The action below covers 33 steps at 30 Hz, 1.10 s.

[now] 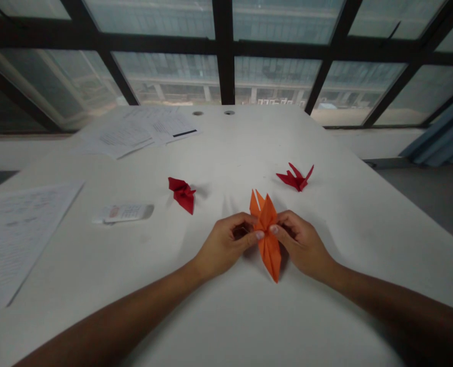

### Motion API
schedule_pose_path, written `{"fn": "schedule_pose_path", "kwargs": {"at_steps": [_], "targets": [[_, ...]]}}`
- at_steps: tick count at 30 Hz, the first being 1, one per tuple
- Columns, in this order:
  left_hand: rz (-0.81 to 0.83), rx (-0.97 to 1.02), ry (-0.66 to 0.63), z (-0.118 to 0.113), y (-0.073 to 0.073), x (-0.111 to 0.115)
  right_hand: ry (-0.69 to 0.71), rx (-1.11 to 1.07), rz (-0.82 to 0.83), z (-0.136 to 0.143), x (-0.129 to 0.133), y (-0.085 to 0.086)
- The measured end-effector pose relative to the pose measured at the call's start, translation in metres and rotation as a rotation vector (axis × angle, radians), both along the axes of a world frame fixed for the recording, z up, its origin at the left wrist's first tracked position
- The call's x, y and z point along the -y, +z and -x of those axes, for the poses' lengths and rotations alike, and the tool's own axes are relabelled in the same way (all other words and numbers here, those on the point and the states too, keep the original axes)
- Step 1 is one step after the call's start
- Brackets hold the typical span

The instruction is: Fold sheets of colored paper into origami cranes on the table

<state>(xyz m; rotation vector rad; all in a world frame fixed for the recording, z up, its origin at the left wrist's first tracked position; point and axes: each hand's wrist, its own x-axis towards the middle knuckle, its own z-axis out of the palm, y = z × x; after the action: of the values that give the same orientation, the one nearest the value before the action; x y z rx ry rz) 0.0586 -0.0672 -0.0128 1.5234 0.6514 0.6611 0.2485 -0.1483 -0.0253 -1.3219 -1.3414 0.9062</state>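
"Paper figure (270, 251), the orange one: where is it?"

"Between the two hands, at the near part of the counter (226, 331); I can't tell whether it touches. The left hand (220, 244) pinches one side, the right hand (306, 245) the other, thumbs close together at its middle."

"How would it handle?"

"Light, I'd guess, crisp at the folds, easily creased or torn. Its layered middle seems the safest hold; those thin points would likely bend."

"And beyond?"

"Two red figures (182, 193), apart."
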Motion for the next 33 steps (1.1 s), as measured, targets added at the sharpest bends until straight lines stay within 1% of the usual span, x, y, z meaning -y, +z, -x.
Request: {"fn": "schedule_pose_path", "kwargs": {"at_steps": [5,10,14,19,21,24,26,28,30,33], "targets": [[-0.023,0.01,-0.012,-0.0005,0.0048,0.0019,0.022,-0.062,0.012,0.0017,-0.0003,-0.0022],[-0.044,0.065,-0.04,-0.0014,0.0035,0.0021,0.021,-0.121,0.006,0.0031,-0.002,0.0004],[-0.031,0.096,-0.055,0.0,-0.0001,0.0016,0.03,-0.192,0.064,0.0041,-0.0023,0.0028],[0.039,0.161,-0.066,0.0015,-0.0003,0.0016,0.04,-0.173,0.102,0.0048,-0.0019,0.0052],[0.036,0.169,-0.056,0.0017,0.0007,0.0019,0.026,-0.178,0.082,0.0053,-0.0017,0.005],[-0.029,0.134,-0.03,0.0023,0.0014,0.0025,-0.008,-0.19,-0.003,0.0058,0.0002,0.0022],[-0.089,0.111,0.001,0.003,0.0011,0.0028,0.005,-0.141,-0.058,0.0055,0.0026,-0.0008],[-0.142,0.104,0.045,0.0036,0.0006,0.0031,0.027,-0.056,-0.08,0.0047,0.0051,-0.0033],[-0.162,0.104,0.075,0.0042,0.0004,0.0034,0.016,0.02,-0.1,0.0036,0.0065,-0.0043],[-0.185,0.089,0.085,0.0054,-0.0001,0.0043,-0.008,0.09,-0.125,0.0024,0.0065,-0.0027]]}}
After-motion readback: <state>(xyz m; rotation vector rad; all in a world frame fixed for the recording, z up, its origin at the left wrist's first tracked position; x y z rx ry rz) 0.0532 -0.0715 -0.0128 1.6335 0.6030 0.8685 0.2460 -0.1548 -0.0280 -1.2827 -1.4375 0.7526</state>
